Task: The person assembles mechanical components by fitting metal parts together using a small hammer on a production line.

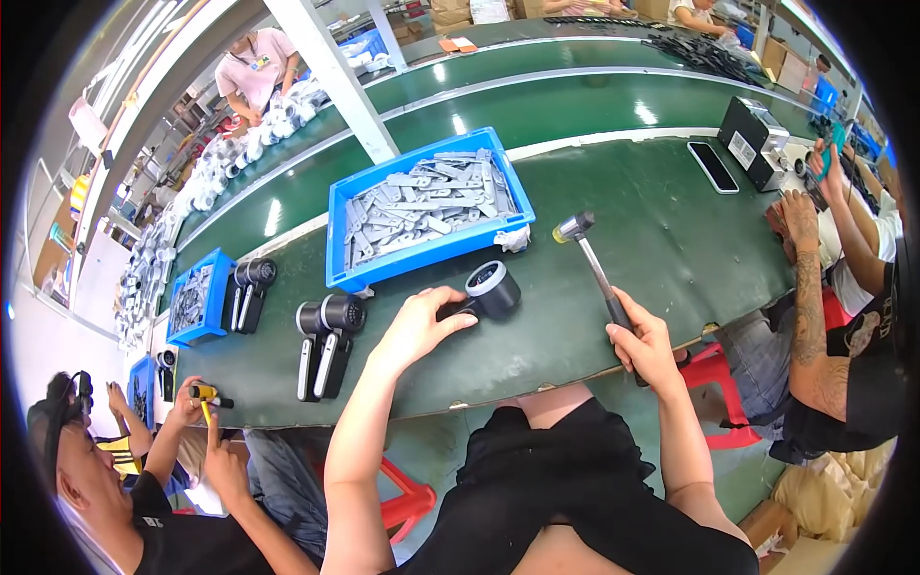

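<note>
My left hand (428,324) is closed round the narrow end of a black round-headed device (499,299), which rests on the green tabletop. A pale grey ring rims the open end of its head, turned up and toward the left. My right hand (640,337) grips the black handle of a mallet (596,261), to the right of the device. Its metal shaft slants up to the left. The head, with one yellowish face and one black face, is raised beyond the device and apart from it.
A blue bin (429,208) of grey strip-shaped parts stands beyond my hands. Several black devices with grey handles (329,347) lie left of my forearm. A phone (713,168) and a black box-shaped machine (754,144) sit at the right. Co-workers sit close on both sides.
</note>
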Motion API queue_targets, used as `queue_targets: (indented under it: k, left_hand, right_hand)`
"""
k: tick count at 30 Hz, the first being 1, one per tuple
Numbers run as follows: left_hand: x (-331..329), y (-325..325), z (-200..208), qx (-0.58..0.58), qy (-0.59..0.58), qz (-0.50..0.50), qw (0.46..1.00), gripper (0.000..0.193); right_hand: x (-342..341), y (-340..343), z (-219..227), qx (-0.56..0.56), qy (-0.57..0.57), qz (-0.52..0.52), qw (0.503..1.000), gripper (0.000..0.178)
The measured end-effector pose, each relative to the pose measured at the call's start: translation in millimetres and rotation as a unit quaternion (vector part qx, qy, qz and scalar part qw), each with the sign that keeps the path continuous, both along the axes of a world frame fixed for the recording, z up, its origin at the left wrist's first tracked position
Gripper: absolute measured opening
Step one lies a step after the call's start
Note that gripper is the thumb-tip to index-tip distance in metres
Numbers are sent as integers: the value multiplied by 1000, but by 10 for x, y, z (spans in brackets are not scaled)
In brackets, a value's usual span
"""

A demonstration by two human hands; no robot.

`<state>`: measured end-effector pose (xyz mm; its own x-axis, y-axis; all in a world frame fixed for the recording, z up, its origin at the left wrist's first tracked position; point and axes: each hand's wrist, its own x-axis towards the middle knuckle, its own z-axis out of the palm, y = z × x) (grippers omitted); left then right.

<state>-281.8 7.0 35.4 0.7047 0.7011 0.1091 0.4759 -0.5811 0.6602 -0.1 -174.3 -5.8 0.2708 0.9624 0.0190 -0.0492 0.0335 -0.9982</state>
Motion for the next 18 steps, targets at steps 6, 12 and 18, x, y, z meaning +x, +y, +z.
queue_targets:
  k: [6,12,18]
  left_hand:
    - [-75,119,201,111,16,26,993,22]
    - [120,790,506,340,27,134,930,19]
    - [217,1229,528,220,129,64,965,23]
  right_hand:
    - [-52,85,-16,-7,7,20,1000,55]
    - [-70,63,-20,-13,15,-6,1000,55]
    - [-73,87,-54,-9,19,-7,1000,55]
